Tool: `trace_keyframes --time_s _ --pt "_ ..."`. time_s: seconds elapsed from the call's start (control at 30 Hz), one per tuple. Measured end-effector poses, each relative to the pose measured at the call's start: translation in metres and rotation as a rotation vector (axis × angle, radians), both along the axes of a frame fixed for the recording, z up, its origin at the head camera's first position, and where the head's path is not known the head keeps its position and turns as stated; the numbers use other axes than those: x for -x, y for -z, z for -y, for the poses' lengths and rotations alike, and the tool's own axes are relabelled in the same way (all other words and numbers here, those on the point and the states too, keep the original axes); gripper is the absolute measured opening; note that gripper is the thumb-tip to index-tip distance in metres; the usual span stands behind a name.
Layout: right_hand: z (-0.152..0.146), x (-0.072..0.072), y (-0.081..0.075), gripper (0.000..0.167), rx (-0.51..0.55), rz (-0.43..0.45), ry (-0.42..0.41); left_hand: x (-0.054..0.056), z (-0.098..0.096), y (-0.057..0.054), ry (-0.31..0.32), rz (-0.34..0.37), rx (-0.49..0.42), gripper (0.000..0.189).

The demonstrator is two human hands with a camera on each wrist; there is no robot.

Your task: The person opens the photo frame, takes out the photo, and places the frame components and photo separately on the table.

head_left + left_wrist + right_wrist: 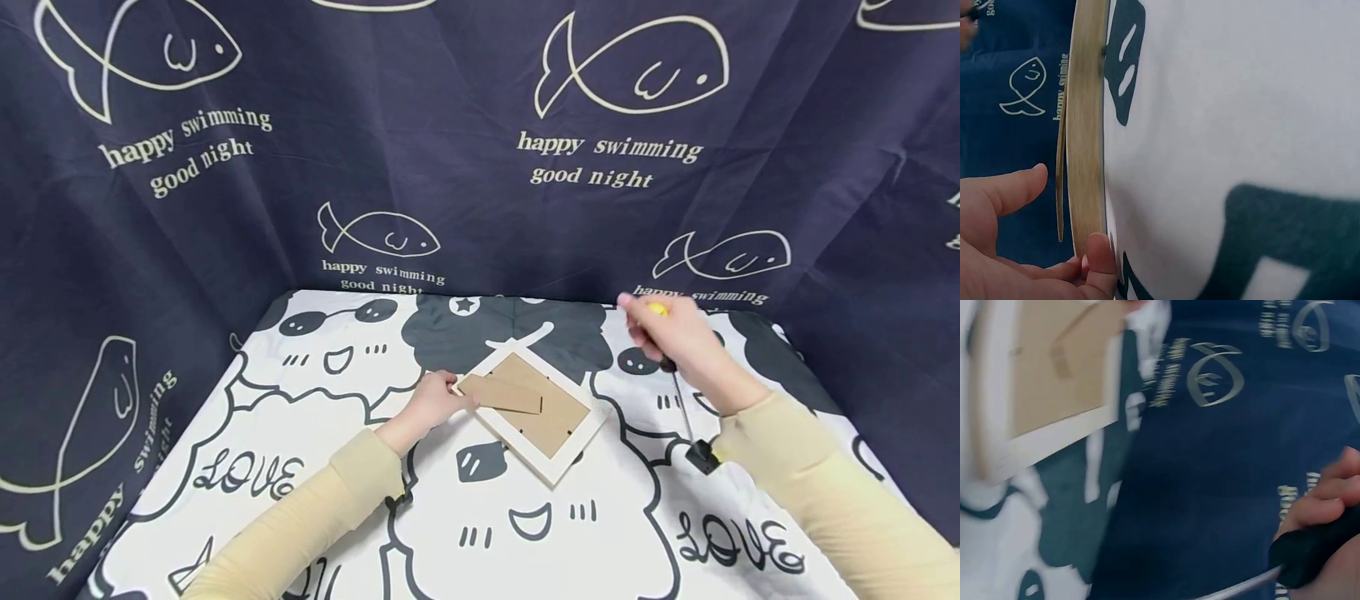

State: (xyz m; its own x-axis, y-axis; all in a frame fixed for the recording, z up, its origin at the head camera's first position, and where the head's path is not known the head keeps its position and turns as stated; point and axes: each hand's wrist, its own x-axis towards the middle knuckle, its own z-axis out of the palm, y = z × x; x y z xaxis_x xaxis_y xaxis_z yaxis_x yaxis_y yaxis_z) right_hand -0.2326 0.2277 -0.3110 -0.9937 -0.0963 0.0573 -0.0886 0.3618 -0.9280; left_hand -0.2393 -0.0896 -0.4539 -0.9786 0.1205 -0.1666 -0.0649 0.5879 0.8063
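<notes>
A picture frame [531,462] lies back side up on the cloth, with a white border and a brown backing board [566,404]. Its brown stand flap [502,393] slants across the board towards the left corner. At that corner my left hand [438,398] grips the frame; in the left wrist view, fingertips [1100,253] curl at the frame's edge [1087,137]. Raised to the right of the frame, my right hand [678,333] grips a screwdriver [681,404] by its yellow and black handle [1310,550]. The metal shaft points downward, apart from the frame.
A white cloth [315,433] with dark cartoon drawings covers the table. Behind it and at the sides hangs a dark blue curtain [480,167] with fish prints. A small black device [702,457] is at the right wrist.
</notes>
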Motion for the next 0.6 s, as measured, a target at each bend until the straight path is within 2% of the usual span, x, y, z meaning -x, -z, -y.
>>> trace_keyframes --time_s 0.03,0.13,0.23,0.3,0.43,0.6 --pt "0.001 -0.002 -0.006 0.041 0.151 -0.027 -0.024 0.000 0.000 0.000 0.002 -0.007 0.001 0.062" --pt "0.003 -0.004 -0.017 0.048 0.589 -0.107 -0.176 0.001 0.001 0.002 0.011 -0.042 0.009 0.058" --pt "0.006 -0.004 -0.016 0.052 0.916 -0.170 -0.331 0.002 0.001 0.002 0.031 -0.093 0.035 0.055" --pt "0.008 -0.003 -0.012 0.053 1.051 -0.212 -0.371 0.003 0.001 0.001 0.036 -0.104 0.048 0.053" --pt "0.011 0.000 0.001 0.046 1.290 -0.262 -0.354 0.006 0.002 0.003 0.042 -0.100 0.050 0.046" --pt "0.015 0.002 0.022 0.042 1.455 -0.316 -0.274 0.007 0.002 0.005 0.056 -0.105 0.057 0.040"
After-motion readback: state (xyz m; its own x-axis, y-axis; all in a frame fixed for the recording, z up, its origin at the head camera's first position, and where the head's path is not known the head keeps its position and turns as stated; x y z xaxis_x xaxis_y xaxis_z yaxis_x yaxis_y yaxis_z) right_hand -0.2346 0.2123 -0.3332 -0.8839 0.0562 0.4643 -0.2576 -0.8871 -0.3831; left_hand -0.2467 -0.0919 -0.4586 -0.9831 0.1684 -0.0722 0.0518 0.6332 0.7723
